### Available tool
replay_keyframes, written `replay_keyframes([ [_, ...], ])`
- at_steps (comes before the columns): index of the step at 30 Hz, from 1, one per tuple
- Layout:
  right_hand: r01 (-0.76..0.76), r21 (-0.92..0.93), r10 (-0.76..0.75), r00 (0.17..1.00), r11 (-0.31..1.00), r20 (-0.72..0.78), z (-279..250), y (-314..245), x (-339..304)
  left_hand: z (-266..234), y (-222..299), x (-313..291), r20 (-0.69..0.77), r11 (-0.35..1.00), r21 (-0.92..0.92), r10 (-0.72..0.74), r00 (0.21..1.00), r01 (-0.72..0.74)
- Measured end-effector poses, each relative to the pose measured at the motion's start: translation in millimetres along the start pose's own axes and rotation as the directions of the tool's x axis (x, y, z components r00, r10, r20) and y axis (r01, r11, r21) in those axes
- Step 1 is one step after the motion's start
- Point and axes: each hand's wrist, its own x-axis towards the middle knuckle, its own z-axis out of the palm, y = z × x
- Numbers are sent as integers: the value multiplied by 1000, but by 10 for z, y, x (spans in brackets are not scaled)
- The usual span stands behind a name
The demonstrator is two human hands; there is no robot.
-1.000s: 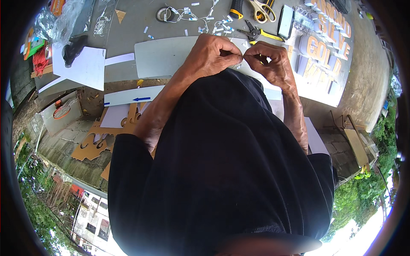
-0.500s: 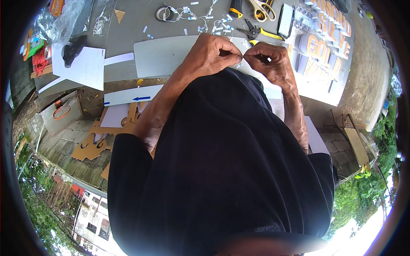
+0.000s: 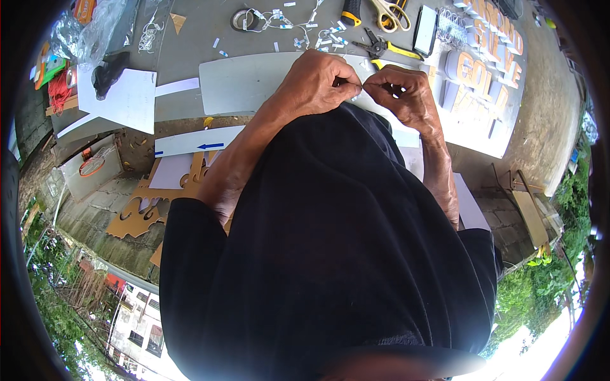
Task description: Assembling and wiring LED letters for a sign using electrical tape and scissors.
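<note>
My left hand (image 3: 321, 81) and my right hand (image 3: 405, 95) meet just above the table's near edge, thumbs and fingertips pinched together. Whatever is between the fingertips is too small to make out; a small whitish bit shows under them. Beneath the left hand lies a long pale sheet (image 3: 248, 82). Past the hands, yellow-handled pliers (image 3: 384, 48) rest with their jaws toward the left. A string of small white modules on thin wire (image 3: 273, 25) and several loose pieces (image 3: 330, 39) are scattered beyond the left hand.
Black tape (image 3: 244, 21), scissors (image 3: 393, 16) and a phone-like slab (image 3: 425, 30) lie at the back. On the right a white board (image 3: 470, 136) carries raised letters (image 3: 473, 71). Left are a white paper (image 3: 130, 101) and plastic bags (image 3: 101, 38). Cut brown board (image 3: 136, 216) sits below.
Both hands stay in nearly the same place, still pinched together. The fingers have shifted only slightly.
</note>
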Motion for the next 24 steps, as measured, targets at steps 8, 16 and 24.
replay_keyframes([
  [8, -90, 39, 91, 996, 995, -13, 88, 25, -6, 66, 13, -21, -103, 990, 114, 96, 990, -84],
  [16, -474, 691, 413, 869, 545, 271, 260, 209, 17, 106, -27, -26, -167, 860, 439, 362, 917, -259],
  [24, 224, -162, -254, 948, 961, -192, 184, -9, -53, -72, -36, -61, -161, 998, 0, 65, 985, -65],
])
